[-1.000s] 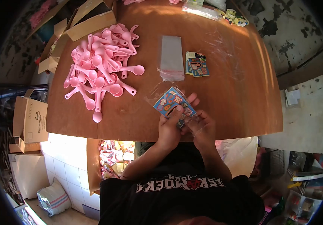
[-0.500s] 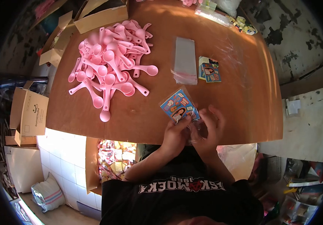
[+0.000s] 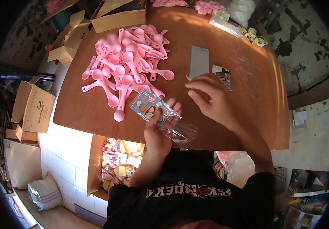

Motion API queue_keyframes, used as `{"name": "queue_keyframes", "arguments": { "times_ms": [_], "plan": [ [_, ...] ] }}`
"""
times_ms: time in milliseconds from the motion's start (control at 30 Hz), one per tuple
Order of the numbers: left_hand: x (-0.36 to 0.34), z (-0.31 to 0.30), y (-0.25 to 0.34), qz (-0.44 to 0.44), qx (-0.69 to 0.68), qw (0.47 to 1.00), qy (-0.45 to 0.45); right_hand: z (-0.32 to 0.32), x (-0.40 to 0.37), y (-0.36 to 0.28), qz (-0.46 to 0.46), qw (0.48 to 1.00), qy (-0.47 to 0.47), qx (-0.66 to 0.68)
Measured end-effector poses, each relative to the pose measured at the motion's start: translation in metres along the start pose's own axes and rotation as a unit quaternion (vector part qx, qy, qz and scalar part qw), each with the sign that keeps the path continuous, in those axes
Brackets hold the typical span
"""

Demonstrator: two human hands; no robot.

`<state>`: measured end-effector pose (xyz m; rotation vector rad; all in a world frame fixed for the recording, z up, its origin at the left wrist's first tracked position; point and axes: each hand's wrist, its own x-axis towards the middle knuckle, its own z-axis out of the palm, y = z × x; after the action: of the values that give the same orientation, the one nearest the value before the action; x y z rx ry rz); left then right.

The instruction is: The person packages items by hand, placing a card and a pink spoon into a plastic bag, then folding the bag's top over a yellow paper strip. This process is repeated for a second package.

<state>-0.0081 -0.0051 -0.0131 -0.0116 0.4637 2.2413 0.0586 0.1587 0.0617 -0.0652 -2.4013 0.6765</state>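
Observation:
My left hand [image 3: 157, 133] holds a clear plastic bag [image 3: 179, 129] with a blue printed card [image 3: 147, 104] in it, thumb on top and fingers beneath. The bag's loose end hangs toward the right. My right hand [image 3: 215, 102] is over the table, its thumb and fingers apart with nothing seen between them. Just beyond it lies a stack of clear plastic bags [image 3: 199, 63], the near end hidden by the hand. A stack of printed cards [image 3: 225, 78] is partly covered by the same hand. A heap of pink measuring spoons [image 3: 128, 63] lies to the left.
The brown table [image 3: 248, 126] has an open cardboard box [image 3: 118, 17] at its far left edge. Wrapped packets [image 3: 254, 36] and a white plastic bundle [image 3: 240, 10] sit at the far right. Below the near edge, a carton holds several filled packets [image 3: 121, 162].
Both hands were together at the bag and card. My left hand has carried them left, toward the spoons; my right hand has let go and moved forward to the bag stack. The view has shifted slightly.

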Motion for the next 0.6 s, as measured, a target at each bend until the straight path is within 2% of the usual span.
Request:
{"name": "queue_keyframes", "arguments": {
  "times_ms": [100,167,300,367,467,500,567,600],
  "plan": [
    [-0.005,-0.002,-0.004,0.009,0.010,0.999,0.033,0.046,0.038,0.047,-0.024,0.998,-0.055,-0.016],
    [-0.009,-0.004,-0.006,0.021,0.016,0.999,0.037,0.068,0.056,0.056,0.038,0.993,-0.111,0.002],
    [-0.015,-0.005,-0.004,0.041,0.034,0.997,0.050,0.095,0.070,0.085,-0.005,0.989,-0.146,0.005],
    [-0.018,-0.004,-0.002,0.048,0.042,0.996,0.055,0.080,0.076,0.071,-0.023,0.981,-0.178,-0.076],
    [-0.019,-0.004,-0.002,0.044,0.043,0.996,0.059,0.036,0.074,0.059,0.057,0.919,-0.337,-0.198],
    [-0.020,-0.004,-0.002,0.044,0.043,0.996,0.060,0.024,0.073,0.072,0.007,0.907,-0.366,-0.211],
    [-0.019,-0.004,-0.003,0.022,0.033,0.998,0.044,0.002,0.069,0.091,-0.103,0.899,-0.335,-0.261],
    [-0.017,-0.003,-0.005,0.018,0.033,0.998,0.042,-0.008,0.066,0.099,-0.099,0.900,-0.335,-0.262]
  ]
}}
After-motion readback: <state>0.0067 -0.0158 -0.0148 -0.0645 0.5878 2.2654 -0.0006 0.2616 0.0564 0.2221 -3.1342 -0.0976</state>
